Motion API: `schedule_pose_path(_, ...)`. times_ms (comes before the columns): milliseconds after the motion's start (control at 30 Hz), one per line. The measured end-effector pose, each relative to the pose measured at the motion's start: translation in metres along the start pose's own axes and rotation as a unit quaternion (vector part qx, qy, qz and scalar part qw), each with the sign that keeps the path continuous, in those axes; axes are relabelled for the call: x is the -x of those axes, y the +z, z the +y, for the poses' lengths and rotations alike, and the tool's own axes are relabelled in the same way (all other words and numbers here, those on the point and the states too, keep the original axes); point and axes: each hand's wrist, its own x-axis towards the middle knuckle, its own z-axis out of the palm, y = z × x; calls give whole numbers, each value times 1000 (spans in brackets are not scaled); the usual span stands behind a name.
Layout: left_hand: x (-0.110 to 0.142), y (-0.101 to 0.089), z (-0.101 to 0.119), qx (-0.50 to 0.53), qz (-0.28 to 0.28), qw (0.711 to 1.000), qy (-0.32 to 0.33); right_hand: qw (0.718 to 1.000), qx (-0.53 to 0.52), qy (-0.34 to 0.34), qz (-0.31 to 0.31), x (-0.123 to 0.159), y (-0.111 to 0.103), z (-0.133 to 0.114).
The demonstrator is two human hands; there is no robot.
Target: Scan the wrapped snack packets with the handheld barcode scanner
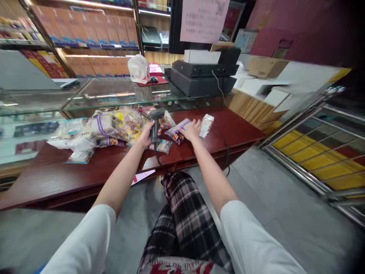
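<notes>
My left hand (146, 135) grips the handle of a dark barcode scanner (155, 120), its head raised above the red-brown wooden counter (85, 171). The scanner's black cable runs down over the counter's front edge. My right hand (191, 130) lies flat on a clear snack packet with purple trim (176, 134), pressing it against the counter. Another clear packet (206, 125) lies just right of that hand. A heap of several plastic-wrapped snack packets (102, 131) sits to the left of the scanner.
A glass display case (114, 95) rises behind the counter, with a small white fan (138, 68), a computer mouse (154, 79) and a black till with printer (203, 74). Cardboard boxes (265, 66) stand at the right. A metal-framed case (322, 152) is on the right.
</notes>
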Motion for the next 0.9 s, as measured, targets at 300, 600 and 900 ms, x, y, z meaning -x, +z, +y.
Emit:
schedule_pose_path(300,4,-3,-3,73,-23,996,39,992,31,57,-109,-15,-22,5)
schedule_pose_path(600,7,-5,-5,46,-59,997,24,947,-309,-24,-89,-42,2,12)
schedule_pose_path(900,2,-13,-11,-65,-98,993,-28,838,-528,-71,-120,-35,24,46)
